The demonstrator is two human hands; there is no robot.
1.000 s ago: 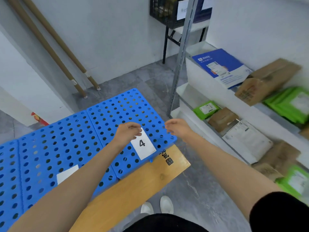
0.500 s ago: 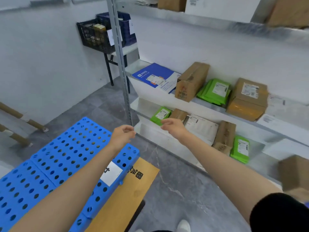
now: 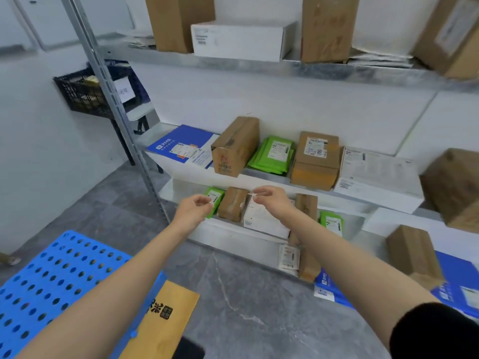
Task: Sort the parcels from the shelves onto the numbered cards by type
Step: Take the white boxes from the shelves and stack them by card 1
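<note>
Left grip (image 3: 194, 211) loosely curled, empty; right grip (image 3: 269, 202) at white flat mailer (image 3: 258, 218), pinch unclear. Risk: brown cardboard box (image 3: 233, 204) between grips knocked off shelf (image 3: 228, 235) by reach.

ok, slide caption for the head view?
Left hand and right hand hover at a brown box and white parcel on the lower shelf.

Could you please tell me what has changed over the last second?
The left hand left card 4 on the blue perforated panel and, with the right hand, reached across to the lower shelf, near the green pouch and white mailer. Neither holds anything; both parcels lie as before.
</note>
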